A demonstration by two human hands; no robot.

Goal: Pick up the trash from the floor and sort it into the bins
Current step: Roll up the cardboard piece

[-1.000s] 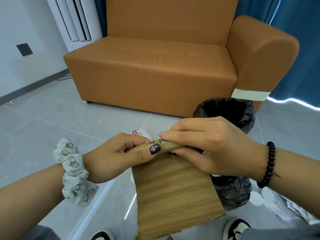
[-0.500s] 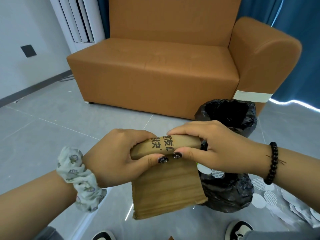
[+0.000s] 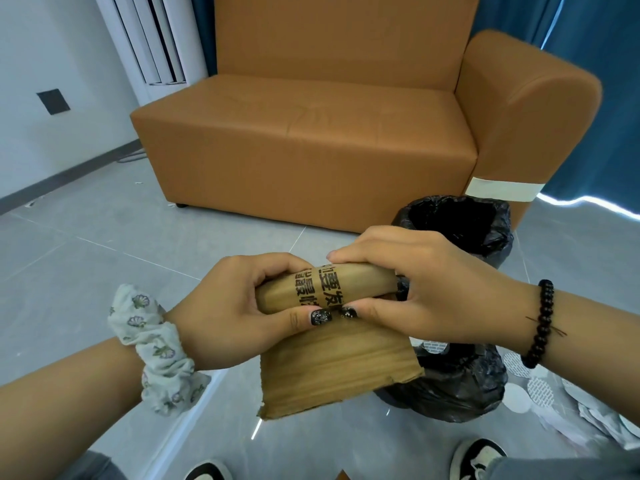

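A brown piece of cardboard (image 3: 332,372) with black printed characters is partly rolled into a tube at its top edge, and its flat part hangs down below. My left hand (image 3: 239,313) grips the left end of the roll. My right hand (image 3: 429,289) grips the right end, with both thumbs underneath. A bin lined with a black bag (image 3: 460,216) stands open on the floor just behind my right hand, partly hidden by it.
An orange sofa (image 3: 311,140) stands behind the bin. Round white and silver scraps (image 3: 530,386) lie on the grey floor at the lower right. My shoes (image 3: 478,459) show at the bottom edge. A white standing unit (image 3: 152,39) is at the back left.
Both hands have rolled the cardboard further: the tube is thicker, shows its printed characters, and the hanging flat part is shorter. The view has tilted down slightly.
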